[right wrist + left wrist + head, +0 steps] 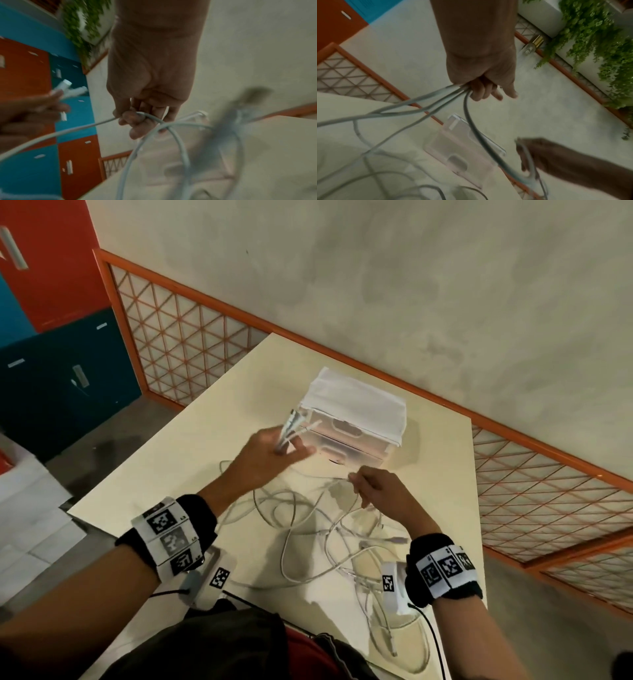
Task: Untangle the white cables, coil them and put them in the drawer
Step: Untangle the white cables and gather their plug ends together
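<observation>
A tangle of white cables (318,529) lies on the cream table (191,446) in front of me. My left hand (274,446) is raised above the table and grips several cable ends (291,422), whose plugs stick up past the fingers; the cables (423,108) trail down from the left hand (481,86) in the left wrist view. My right hand (373,487) pinches one cable strand; in the right wrist view that strand (154,119) loops round the right hand's fingers (133,119). A small clear drawer unit (352,422) with a white top stands just behind both hands, its drawers closed.
The table's far edge meets an orange-framed lattice rail (205,313) along a pale wall. Red and blue lockers (51,302) stand to the left. Some cable (394,642) hangs over the near table edge. Green plants (599,40) show in the left wrist view.
</observation>
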